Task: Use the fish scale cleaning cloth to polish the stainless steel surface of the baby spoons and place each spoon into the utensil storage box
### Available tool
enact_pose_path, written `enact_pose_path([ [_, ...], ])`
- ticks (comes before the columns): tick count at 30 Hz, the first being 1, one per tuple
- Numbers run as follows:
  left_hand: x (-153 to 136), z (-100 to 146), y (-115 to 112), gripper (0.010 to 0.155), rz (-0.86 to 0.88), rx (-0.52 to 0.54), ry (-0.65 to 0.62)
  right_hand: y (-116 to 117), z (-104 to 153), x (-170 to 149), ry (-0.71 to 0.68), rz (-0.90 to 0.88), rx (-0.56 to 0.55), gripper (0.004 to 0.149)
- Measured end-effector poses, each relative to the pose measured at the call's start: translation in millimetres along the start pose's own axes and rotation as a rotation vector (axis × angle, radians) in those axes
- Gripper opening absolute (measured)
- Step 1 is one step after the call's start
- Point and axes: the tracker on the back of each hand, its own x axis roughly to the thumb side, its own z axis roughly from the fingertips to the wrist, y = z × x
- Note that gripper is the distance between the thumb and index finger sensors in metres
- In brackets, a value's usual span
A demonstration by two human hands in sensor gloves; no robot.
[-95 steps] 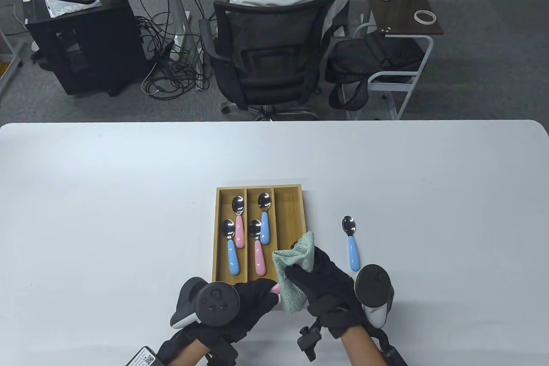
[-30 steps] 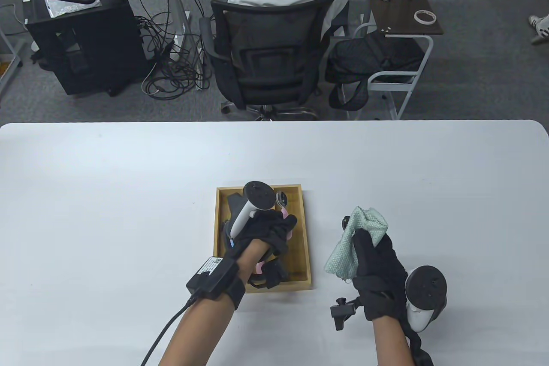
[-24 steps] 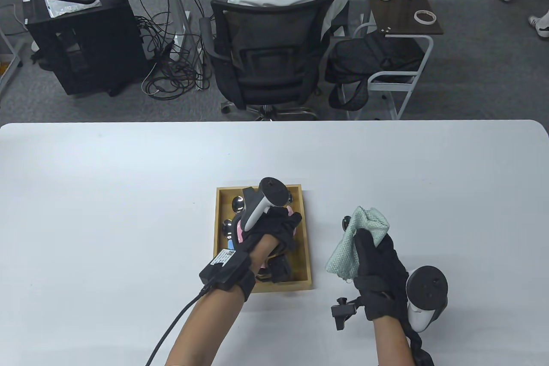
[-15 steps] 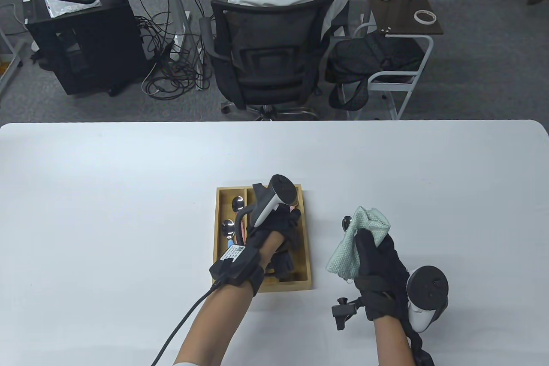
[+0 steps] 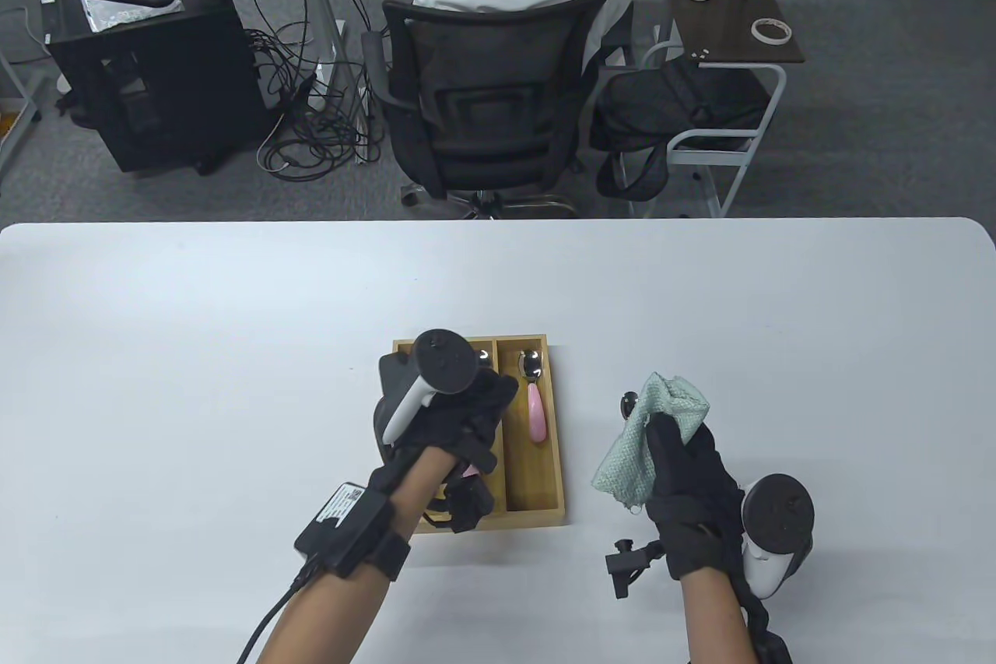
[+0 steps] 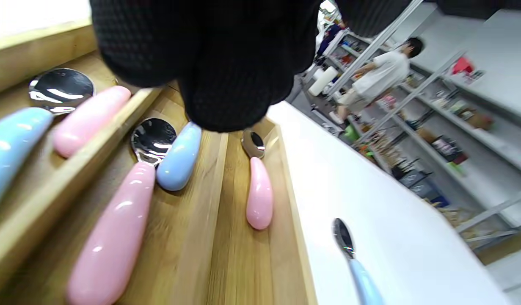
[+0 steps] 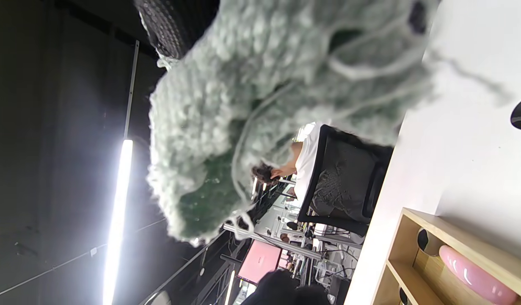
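Your right hand grips the green cloth; your left hand hovers over the wooden box, seemingly loose and empty.

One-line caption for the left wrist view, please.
Five baby spoons lie in the bamboo box; one blue-handled spoon waits on the white table.

Both hands, the left hand and the right hand, are covered by black knit gloves. A black-and-white tracker is strapped on each. A labelled black box with 1 cable is worn on the left wrist; forearms are bare.
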Motion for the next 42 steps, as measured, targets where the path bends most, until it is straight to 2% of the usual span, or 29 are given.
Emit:
enact_pose_path([
  [3,-18,28,10,0.057,0.112,0.024,-0.195,3,1,-1,0.012,-0.008,0.02,0.052],
  [4,-27,40,14,0.057,0.169,0.071,-0.281,4,2,-2,0.017,-0.013,0.03,0.053],
  [7,-50,63,23,0.055,0.292,0.149,-0.33,8,1,-5,0.036,-0.029,0.073,0.055],
  [11,-76,81,28,0.056,0.401,0.175,-0.391,15,0,-10,0.063,-0.039,0.125,0.057],
  [15,-97,90,18,0.055,0.482,0.259,-0.446,22,-1,-15,0.084,-0.022,0.171,0.058],
  [17,-103,91,12,0.054,0.432,0.239,-0.443,26,-1,-17,0.088,-0.018,0.206,0.059],
  [20,-104,91,13,0.053,0.347,0.27,-0.424,31,1,-18,0.091,-0.014,0.23,0.06],
  [23,-101,91,9,0.052,0.371,0.242,-0.437,38,3,-17,0.073,0.001,0.271,0.06],
  [25,-95,93,5,0.051,0.341,0.231,-0.45,47,5,-14,0.052,0.01,0.324,0.059],
  [28,-82,97,-2,0.049,0.243,0.216,-0.481,72,11,-6,0.017,-0.006,0.47,0.058],
  [30,-72,101,-9,0.056,0.228,0.196,-0.51,91,20,-3,0.002,0.001,0.576,0.059],
  [32,-63,105,-14,0.07,0.199,0.166,-0.524,104,27,-1,-0.007,0.017,0.653,0.06],
  [36,-48,112,-23,0.081,0.067,0.203,-0.535,116,35,0,-0.019,0.035,0.721,0.062],
  [38,-43,116,-26,0.076,0.027,0.254,-0.526,117,36,-1,-0.017,0.033,0.728,0.062],
  [42,-37,117,-28,0.062,0.066,0.238,-0.551,117,35,-6,0.036,-0.029,0.753,0.064],
])
